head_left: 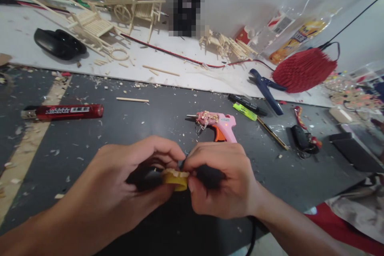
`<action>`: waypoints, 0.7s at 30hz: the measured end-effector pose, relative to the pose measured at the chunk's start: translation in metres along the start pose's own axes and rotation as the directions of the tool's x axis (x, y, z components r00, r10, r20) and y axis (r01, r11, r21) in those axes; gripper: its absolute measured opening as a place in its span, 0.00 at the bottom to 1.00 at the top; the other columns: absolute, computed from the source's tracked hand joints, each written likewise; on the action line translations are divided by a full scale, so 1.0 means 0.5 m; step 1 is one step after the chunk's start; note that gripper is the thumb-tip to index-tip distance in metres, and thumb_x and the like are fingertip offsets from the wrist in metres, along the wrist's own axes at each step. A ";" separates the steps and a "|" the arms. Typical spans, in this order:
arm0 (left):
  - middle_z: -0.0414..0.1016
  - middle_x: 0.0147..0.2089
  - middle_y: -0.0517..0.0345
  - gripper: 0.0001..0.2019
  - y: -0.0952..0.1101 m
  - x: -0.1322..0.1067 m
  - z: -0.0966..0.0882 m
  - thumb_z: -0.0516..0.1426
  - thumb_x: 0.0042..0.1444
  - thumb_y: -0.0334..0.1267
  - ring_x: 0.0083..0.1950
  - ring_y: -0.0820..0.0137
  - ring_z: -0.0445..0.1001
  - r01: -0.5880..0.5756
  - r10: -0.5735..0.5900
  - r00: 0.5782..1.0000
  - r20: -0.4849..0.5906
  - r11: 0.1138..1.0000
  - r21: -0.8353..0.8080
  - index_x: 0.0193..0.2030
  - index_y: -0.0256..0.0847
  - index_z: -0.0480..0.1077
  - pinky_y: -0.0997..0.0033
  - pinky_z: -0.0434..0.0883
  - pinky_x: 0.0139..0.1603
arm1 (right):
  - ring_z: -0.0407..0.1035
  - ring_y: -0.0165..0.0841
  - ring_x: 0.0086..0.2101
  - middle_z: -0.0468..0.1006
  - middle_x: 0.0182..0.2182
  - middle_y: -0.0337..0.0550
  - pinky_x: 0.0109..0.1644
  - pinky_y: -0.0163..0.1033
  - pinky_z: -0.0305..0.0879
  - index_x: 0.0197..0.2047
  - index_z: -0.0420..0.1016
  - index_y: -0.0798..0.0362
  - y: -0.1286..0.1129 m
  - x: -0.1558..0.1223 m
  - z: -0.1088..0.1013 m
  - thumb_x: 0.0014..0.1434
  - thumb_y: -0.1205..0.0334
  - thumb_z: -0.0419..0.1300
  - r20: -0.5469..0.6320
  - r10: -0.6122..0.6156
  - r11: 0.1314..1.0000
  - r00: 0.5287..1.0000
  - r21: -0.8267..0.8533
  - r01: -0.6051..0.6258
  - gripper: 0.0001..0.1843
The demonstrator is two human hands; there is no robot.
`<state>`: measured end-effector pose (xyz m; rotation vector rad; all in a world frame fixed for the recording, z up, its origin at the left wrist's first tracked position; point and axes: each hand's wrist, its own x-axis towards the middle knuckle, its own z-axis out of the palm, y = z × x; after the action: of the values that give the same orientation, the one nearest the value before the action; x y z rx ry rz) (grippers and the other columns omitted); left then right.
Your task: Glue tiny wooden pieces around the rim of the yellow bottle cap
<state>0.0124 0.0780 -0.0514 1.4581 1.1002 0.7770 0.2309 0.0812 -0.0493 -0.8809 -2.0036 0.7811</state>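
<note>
Both my hands meet low in the middle of the view over a dark work mat (pixel 126 128). My left hand (pixel 132 180) curls its fingers round a small yellow ring-shaped piece (pixel 175 180), perhaps a roll of tape, with pale bits on its upper rim. My right hand (pixel 222 176) pinches the same piece from the right, thumb and fingers pressed together at its edge. A pink glue gun (pixel 220 124) lies just beyond my hands, nozzle pointing left.
A red cylinder (pixel 64 112) lies at left. Loose wooden sticks and chips litter the mat. Small stick-built carts (pixel 117 6) stand on the white board behind. Blue pliers (pixel 265 88), a green marker (pixel 244 111), a red fan-like object (pixel 303 68) and keys (pixel 303 138) lie right.
</note>
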 end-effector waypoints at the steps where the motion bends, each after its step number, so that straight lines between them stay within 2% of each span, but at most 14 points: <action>1: 0.90 0.34 0.73 0.10 0.000 0.000 0.000 0.67 0.55 0.37 0.33 0.72 0.88 -0.005 0.005 1.000 0.003 1.000 0.014 0.43 0.57 0.82 0.85 0.78 0.35 | 0.75 0.30 0.23 0.82 0.25 0.38 0.29 0.35 0.69 0.35 0.79 0.50 0.000 -0.001 0.002 0.51 0.74 0.63 -0.013 0.005 1.000 1.000 -0.006 -0.005 0.10; 5: 0.87 0.31 0.72 0.07 0.006 0.004 -0.004 0.67 0.54 0.38 0.29 0.72 0.84 -0.040 0.039 0.999 0.011 0.998 0.057 0.40 0.55 0.80 0.83 0.77 0.33 | 0.74 0.30 0.22 0.82 0.24 0.37 0.28 0.34 0.69 0.33 0.78 0.50 0.001 -0.002 0.002 0.50 0.74 0.63 -0.031 0.014 1.000 0.999 -0.014 -0.014 0.10; 8: 0.85 0.30 0.70 0.06 0.011 0.007 -0.010 0.69 0.55 0.40 0.27 0.72 0.79 -0.063 0.059 0.994 0.089 0.997 0.045 0.40 0.54 0.80 0.81 0.74 0.28 | 0.75 0.31 0.23 0.83 0.25 0.39 0.29 0.35 0.70 0.33 0.78 0.50 0.001 -0.001 -0.004 0.50 0.74 0.63 -0.022 0.014 1.000 1.000 -0.011 -0.015 0.10; 11: 0.86 0.32 0.66 0.03 0.007 0.008 -0.017 0.69 0.60 0.44 0.30 0.70 0.82 0.018 -0.012 0.983 0.181 0.999 -0.031 0.40 0.51 0.82 0.81 0.73 0.27 | 0.75 0.32 0.23 0.82 0.24 0.40 0.30 0.37 0.71 0.33 0.79 0.51 0.000 0.000 -0.009 0.50 0.75 0.62 0.000 0.008 1.000 1.000 -0.010 -0.008 0.10; 13: 0.85 0.31 0.65 0.07 0.000 0.010 -0.021 0.69 0.63 0.47 0.30 0.70 0.81 0.058 -0.041 0.977 0.211 0.995 -0.077 0.38 0.50 0.83 0.81 0.74 0.28 | 0.75 0.32 0.24 0.82 0.24 0.41 0.31 0.37 0.72 0.33 0.79 0.52 0.000 0.000 -0.009 0.50 0.75 0.62 0.004 -0.012 1.000 1.000 -0.003 0.012 0.10; 17: 0.84 0.32 0.64 0.08 -0.014 0.016 -0.029 0.69 0.66 0.47 0.33 0.71 0.80 0.077 -0.037 0.952 0.304 0.990 -0.120 0.39 0.47 0.85 0.82 0.71 0.28 | 0.73 0.31 0.23 0.81 0.24 0.41 0.30 0.37 0.70 0.33 0.79 0.54 0.003 -0.001 -0.009 0.52 0.75 0.62 0.006 -0.052 0.998 0.999 -0.016 0.052 0.08; 21: 0.83 0.34 0.67 0.08 -0.020 0.022 -0.036 0.65 0.70 0.45 0.33 0.75 0.77 0.077 -0.027 0.926 0.378 0.990 -0.116 0.41 0.46 0.84 0.84 0.70 0.32 | 0.71 0.30 0.24 0.80 0.24 0.40 0.30 0.36 0.67 0.33 0.79 0.54 0.002 -0.003 -0.011 0.52 0.76 0.62 0.027 -0.069 0.998 0.997 0.009 0.069 0.08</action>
<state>-0.0024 0.0945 -0.0591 1.3901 0.7771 0.4930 0.2365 0.0820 -0.0481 -0.7959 -2.0421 0.7649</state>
